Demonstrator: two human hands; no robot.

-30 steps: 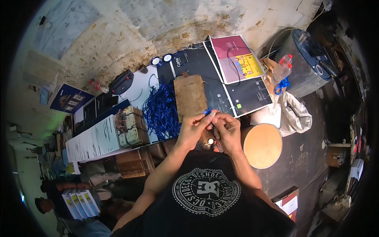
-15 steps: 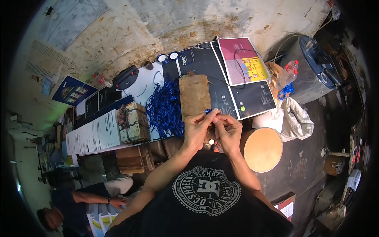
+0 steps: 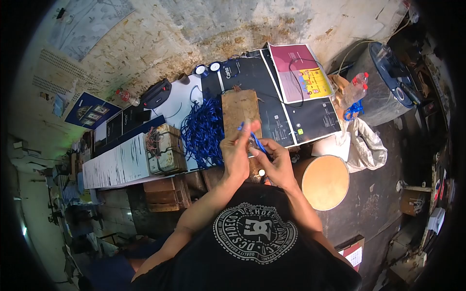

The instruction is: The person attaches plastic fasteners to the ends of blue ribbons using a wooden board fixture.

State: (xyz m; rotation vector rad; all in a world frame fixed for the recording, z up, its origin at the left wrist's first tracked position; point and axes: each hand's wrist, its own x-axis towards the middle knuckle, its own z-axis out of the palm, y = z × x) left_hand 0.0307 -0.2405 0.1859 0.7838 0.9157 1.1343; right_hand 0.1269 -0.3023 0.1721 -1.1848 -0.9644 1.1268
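Observation:
My left hand (image 3: 236,153) and my right hand (image 3: 275,162) are close together above the front edge of the table. A short blue ribbon (image 3: 257,143) runs between them. The fingers of my right hand pinch its lower part. My left hand's fingers close around its upper end, slightly blurred. Just behind my hands lies a worn brown board (image 3: 240,109). A heap of blue ribbons (image 3: 202,133) spreads on the table to the left of the board.
A string-tied block (image 3: 166,150) and a long paper stack (image 3: 116,165) lie left. Round stool (image 3: 325,183) stands right of my hands. Behind are black sheets (image 3: 310,119), a printed poster (image 3: 301,75) and ribbon rolls (image 3: 208,69). Another person's arm (image 3: 137,263) shows lower left.
My fingertips have moved apart, and more of the blue ribbon shows between them. My left hand is turned more upright. The other person at lower left has moved mostly out of sight.

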